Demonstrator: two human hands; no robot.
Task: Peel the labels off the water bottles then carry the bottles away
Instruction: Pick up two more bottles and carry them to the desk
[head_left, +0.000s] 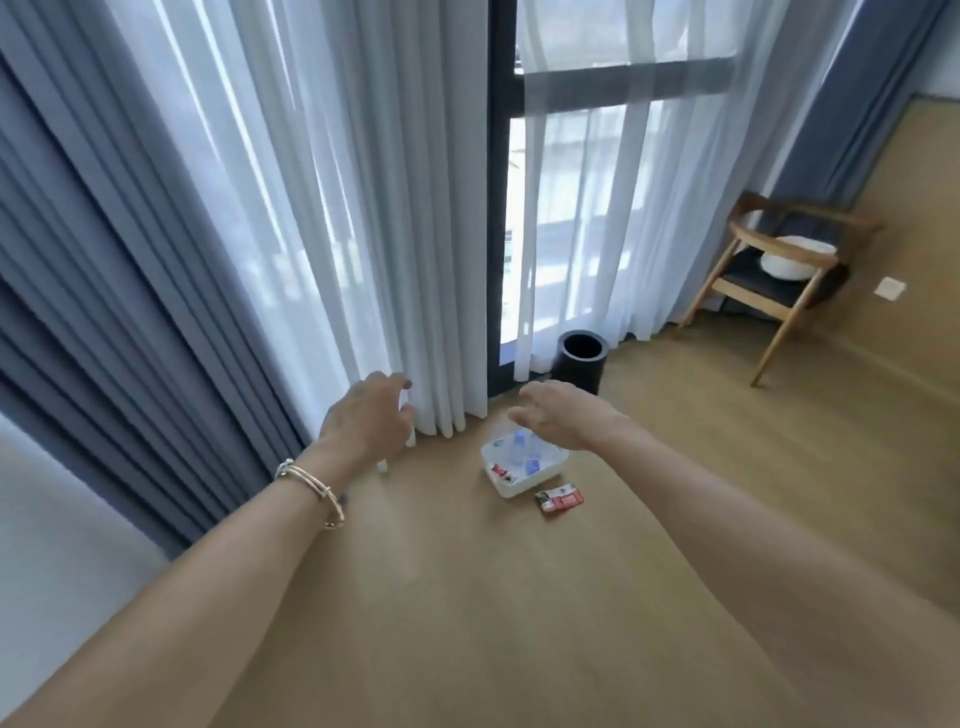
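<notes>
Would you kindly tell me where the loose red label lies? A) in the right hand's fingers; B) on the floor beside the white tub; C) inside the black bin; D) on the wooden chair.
B: the red label lies flat on the wooden floor, right next to the white tub and outside it.

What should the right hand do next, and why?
Probably lower the right hand into the white bin. It hovers open over the bottles there, one peeled label lies on the floor beside the bin, and something red shows inside it.
</notes>
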